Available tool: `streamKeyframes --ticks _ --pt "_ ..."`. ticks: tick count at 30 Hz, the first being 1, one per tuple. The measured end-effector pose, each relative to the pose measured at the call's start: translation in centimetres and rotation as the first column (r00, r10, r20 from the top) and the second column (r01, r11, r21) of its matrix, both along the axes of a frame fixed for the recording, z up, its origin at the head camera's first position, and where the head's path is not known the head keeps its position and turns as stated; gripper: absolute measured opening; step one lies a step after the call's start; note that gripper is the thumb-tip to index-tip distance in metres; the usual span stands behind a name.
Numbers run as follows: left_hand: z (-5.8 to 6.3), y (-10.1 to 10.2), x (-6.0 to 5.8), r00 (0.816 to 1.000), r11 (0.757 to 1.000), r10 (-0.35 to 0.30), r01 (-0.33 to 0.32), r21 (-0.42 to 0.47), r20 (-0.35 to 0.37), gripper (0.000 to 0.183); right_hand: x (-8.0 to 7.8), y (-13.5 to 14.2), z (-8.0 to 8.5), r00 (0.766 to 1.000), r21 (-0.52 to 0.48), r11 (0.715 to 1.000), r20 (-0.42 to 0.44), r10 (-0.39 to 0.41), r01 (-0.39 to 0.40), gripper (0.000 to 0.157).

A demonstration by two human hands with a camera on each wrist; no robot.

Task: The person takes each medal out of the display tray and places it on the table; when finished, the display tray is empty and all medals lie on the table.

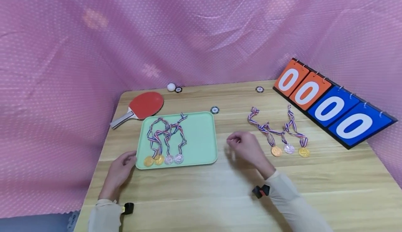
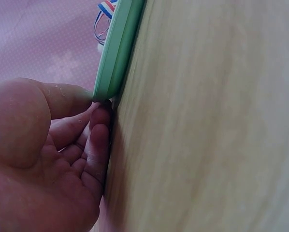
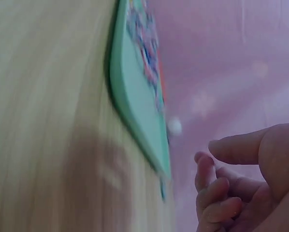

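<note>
At the near left corner of a mint green tray (image 1: 201,137), my left hand (image 1: 120,167) pinches the rim. Its thumb (image 2: 69,99) lies on the edge and the fingers curl in beneath it. Inside the tray lie two gold medals (image 1: 149,161) and two silver medals (image 1: 178,158), their striped ribbons spread toward the back. My right hand (image 1: 246,148) hovers over the table right of the tray, fingers loosely bent, holding nothing. Further right are a bronze-coloured medal (image 1: 276,151), a silver medal (image 1: 289,149) and a gold medal (image 1: 304,152), with tangled ribbons.
A red table tennis bat (image 1: 146,105) lies behind the tray's left end. A white ball (image 1: 171,87) and a poker chip (image 1: 178,89) are at the back. More chips (image 1: 215,110) lie nearer the middle and back right. A flip scoreboard (image 1: 329,108) stands on the right.
</note>
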State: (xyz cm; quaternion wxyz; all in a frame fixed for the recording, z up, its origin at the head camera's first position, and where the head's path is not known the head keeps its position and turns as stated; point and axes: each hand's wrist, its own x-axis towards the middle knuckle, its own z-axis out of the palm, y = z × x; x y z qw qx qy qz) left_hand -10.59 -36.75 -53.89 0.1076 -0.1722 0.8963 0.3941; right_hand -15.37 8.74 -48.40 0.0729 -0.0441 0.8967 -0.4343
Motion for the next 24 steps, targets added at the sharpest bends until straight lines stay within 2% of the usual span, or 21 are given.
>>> streamKeyframes --ticks 3,6,9,13,18,24 --pt "-0.1 0.0 -0.2 0.999 1.0 -0.011 0.01 -0.023 -0.044 0.047 -0.1 -3.4 -0.2 0.995 -0.047 0.996 0.065 0.077 -0.074 0.01" --pt "-0.3 0.0 -0.2 0.998 0.999 -0.01 0.007 -0.042 -0.068 0.044 -0.1 -6.9 -0.6 0.978 -0.066 0.983 0.112 0.178 -0.172 0.011" --pt "-0.4 0.0 -0.1 0.997 0.999 0.0 -0.003 -0.044 -0.071 0.044 -0.1 -9.8 -1.3 0.961 -0.027 0.967 0.1 0.256 -0.255 0.011" --pt "-0.7 0.4 -0.3 0.998 1.0 0.008 -0.01 -0.029 -0.069 0.043 -0.4 -12.2 -2.6 0.964 0.025 0.966 0.084 0.254 -0.256 0.009" --pt "-0.5 0.4 -0.2 0.998 1.0 0.023 -0.025 -0.019 -0.055 0.043 -0.6 -14.3 -3.3 0.97 0.031 0.973 0.1 0.223 -0.227 0.012" --pt "-0.5 0.0 -0.1 0.998 0.999 0.026 -0.027 -0.029 -0.057 0.044 -0.9 -16.2 -3.6 0.978 0.145 0.969 0.084 0.191 -0.202 0.012"
